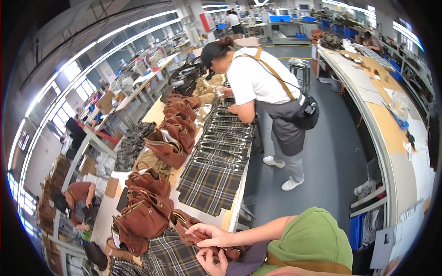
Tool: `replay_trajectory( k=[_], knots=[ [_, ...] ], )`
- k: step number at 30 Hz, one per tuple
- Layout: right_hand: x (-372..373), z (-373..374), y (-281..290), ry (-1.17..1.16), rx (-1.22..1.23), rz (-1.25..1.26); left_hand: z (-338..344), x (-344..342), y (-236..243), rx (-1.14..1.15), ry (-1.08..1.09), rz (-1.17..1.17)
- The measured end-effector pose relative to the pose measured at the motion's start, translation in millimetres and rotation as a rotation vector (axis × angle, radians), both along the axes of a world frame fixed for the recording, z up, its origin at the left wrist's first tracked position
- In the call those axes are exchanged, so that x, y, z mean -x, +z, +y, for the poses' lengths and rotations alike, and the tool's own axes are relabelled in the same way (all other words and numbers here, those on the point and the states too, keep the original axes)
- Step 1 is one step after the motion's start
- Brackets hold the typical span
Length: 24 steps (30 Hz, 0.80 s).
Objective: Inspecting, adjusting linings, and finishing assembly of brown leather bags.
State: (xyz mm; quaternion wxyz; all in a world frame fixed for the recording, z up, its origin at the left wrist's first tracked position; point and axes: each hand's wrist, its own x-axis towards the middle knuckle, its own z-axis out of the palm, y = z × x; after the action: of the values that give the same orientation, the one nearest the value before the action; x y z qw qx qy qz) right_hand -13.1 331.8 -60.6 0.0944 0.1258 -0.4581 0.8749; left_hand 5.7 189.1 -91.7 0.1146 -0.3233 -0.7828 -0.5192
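Note:
A brown leather handbag [179,220] lies at the near end of the table, with both of my hands at it. My right hand [215,236] reaches across its upper side, fingers stretched forward and thumb lower, gripping the leather. Below it, my left hand [212,263] has its fingers curled against the bag's near edge; part of their grip is hidden. Dark plaid fabric [172,250] spreads under and beside this bag. More brown handbags [143,218] stand close by on the left, upright and with handles showing.
A row of brown bags [165,149] runs along the table beside overlapping plaid pieces [209,184] with light straps. A co-worker in a white shirt [264,76] leans over the far end. Another person [78,198] works at left. A long workbench [363,99] stands right, across the aisle.

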Motion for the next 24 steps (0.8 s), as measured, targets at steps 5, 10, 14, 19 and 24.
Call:
replay_trajectory(
  k=[5, 10, 14, 19, 24],
  knots=[
    [4, 1, -9, 0.148, -0.007, -0.032, -3, -11, 10, 0.044, 0.094, -0.061],
    [6, -16, -2, 0.215, -0.173, -0.004, -17, -19, 12, 0.039, 0.182, -0.061],
    [9, -38, 24, 0.233, -0.240, 0.063, -27, -20, 14, -0.085, 0.279, -0.049],
    [31, -84, 37, 0.247, -0.307, 0.094, -66, -7, 13, -0.161, 0.332, 0.052],
    [59, -140, 63, 0.357, -0.195, 0.063, -112, 17, 23, -0.172, 0.425, 0.182]
  ],
)
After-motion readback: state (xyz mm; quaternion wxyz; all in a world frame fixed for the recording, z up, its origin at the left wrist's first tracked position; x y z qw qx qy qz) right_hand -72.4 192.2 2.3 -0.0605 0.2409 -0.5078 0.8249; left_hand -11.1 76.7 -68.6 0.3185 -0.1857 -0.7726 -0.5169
